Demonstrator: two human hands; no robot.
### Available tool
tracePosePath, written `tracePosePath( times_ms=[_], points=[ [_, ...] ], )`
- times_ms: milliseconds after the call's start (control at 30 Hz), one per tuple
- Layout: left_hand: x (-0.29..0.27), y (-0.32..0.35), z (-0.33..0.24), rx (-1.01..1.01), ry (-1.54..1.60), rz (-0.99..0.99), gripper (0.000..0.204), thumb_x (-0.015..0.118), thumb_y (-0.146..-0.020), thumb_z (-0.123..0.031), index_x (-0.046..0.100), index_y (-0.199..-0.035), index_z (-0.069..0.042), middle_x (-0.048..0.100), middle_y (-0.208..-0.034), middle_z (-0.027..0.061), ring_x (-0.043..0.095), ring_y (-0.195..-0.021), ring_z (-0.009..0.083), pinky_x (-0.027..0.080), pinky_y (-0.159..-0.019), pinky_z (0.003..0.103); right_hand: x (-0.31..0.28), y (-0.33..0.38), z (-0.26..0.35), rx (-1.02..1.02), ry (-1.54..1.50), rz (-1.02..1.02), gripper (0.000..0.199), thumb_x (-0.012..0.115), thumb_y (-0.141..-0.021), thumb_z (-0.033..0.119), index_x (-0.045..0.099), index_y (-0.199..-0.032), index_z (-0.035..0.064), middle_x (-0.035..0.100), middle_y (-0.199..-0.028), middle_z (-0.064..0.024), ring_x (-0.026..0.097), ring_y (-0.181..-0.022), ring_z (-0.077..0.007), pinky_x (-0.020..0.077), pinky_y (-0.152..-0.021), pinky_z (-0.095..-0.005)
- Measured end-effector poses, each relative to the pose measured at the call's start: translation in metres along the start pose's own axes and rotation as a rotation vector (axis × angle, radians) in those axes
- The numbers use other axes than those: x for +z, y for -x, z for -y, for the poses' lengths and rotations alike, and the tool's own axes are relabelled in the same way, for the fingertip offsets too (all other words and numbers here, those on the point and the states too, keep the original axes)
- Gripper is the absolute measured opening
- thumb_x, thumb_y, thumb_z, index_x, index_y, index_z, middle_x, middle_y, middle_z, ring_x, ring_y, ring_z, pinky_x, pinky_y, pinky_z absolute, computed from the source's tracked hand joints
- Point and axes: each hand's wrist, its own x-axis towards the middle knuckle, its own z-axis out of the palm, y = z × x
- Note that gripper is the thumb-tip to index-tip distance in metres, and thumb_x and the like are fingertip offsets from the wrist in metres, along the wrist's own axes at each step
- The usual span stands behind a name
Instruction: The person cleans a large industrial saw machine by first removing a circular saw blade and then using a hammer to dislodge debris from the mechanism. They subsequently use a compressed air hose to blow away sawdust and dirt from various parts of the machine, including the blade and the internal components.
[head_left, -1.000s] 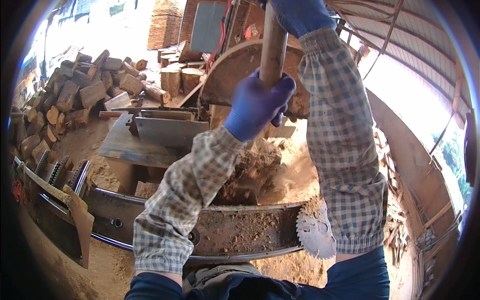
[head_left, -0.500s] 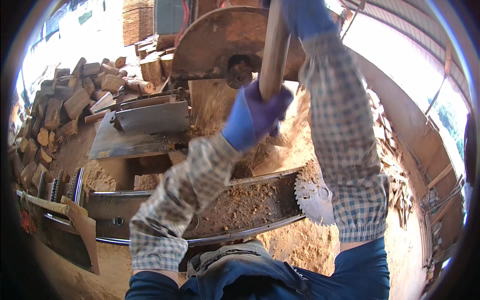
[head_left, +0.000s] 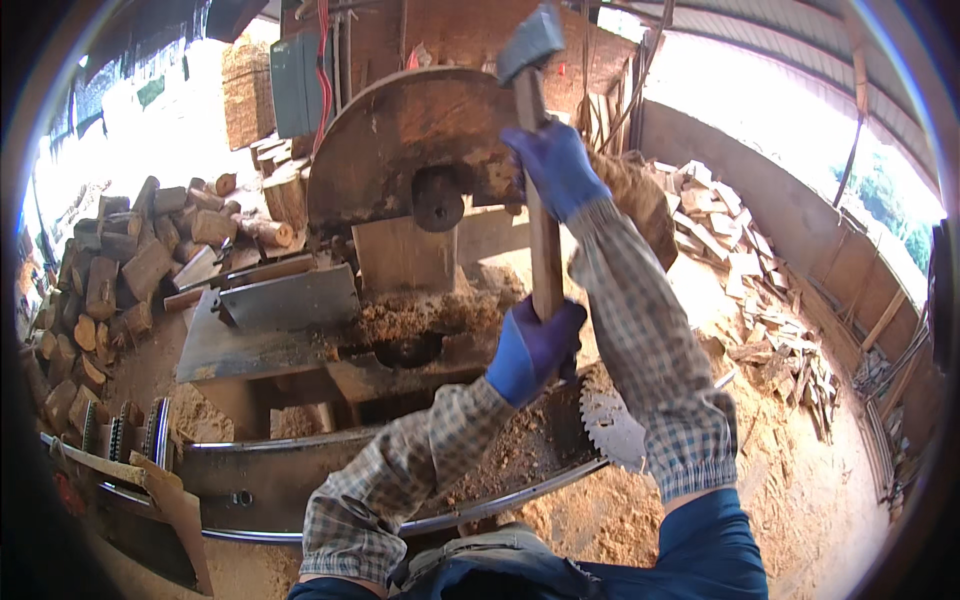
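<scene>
A sledgehammer [head_left: 546, 250] with a blue-grey metal head and a long wooden handle stands nearly upright before me, head at the top. In a blue-purple glove, my left hand [head_left: 533, 350] is wrapped round the handle's lower end. My right hand [head_left: 562, 172], gloved alike, grips it just below the head. Behind the hammer rises a rusty half-round plate [head_left: 400, 130] with a hub at its lower edge. Under my right forearm shows a toothed saw blade [head_left: 615, 425], partly hidden. A thick log [head_left: 640, 200] sits behind my right wrist.
A metal machine bed [head_left: 265, 340] with sawdust on it stands left of my hands. A curved, shiny-edged rail [head_left: 270, 480] crosses near my body. Cut logs [head_left: 125, 255] are heaped at the left; split wood [head_left: 790, 345] lies at the right along a low wall [head_left: 780, 200].
The sledgehammer's head, out of sight before, is now in view. Both hands have come lower in the picture, still on the handle. The view has shifted, showing more of the background.
</scene>
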Motion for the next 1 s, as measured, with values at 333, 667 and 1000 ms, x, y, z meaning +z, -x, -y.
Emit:
tracePosePath(
  times_ms=[333, 667, 1000],
  points=[
    [-0.008, -0.095, -0.113, 0.471, -0.375, 0.222, 0.021, 0.071, -0.091, -0.018, 0.063, -0.104, -0.005, 0.063, -0.078, 0.0013, 0.055, -0.054, 0.0064, 0.044, -0.043, 0.023, -0.085, -0.067, 0.102, -0.223, -0.573, -0.537, 0.009, 0.058, -0.099, 0.015, 0.061, -0.095, 0.0067, 0.061, -0.076, -0.0038, 0.057, -0.055, -0.0124, 0.0456, -0.046, -0.0271],
    [-0.003, -0.013, 0.015, 0.113, -0.237, -0.060, 0.020, 0.070, -0.091, -0.019, 0.061, -0.100, -0.003, 0.059, -0.069, 0.0017, 0.056, -0.052, 0.0098, 0.047, -0.045, 0.027, -0.024, 0.019, 0.070, 0.425, -0.460, -0.003, 0.020, 0.064, -0.095, 0.019, 0.061, -0.094, -0.0012, 0.062, -0.070, -0.0080, 0.061, -0.053, -0.0136, 0.0510, -0.046, -0.0287],
    [0.009, -0.111, -0.073, 0.152, -0.488, 0.312, 0.031, 0.075, -0.090, -0.020, 0.064, -0.115, -0.004, 0.060, -0.076, -0.0006, 0.055, -0.056, 0.0063, 0.047, -0.046, 0.024, -0.129, -0.011, 0.036, 0.112, -0.803, -0.704, 0.022, 0.066, -0.094, 0.023, 0.061, -0.087, 0.0028, 0.061, -0.072, -0.0056, 0.056, -0.046, -0.0157, 0.0475, -0.042, -0.0301]
  ],
)
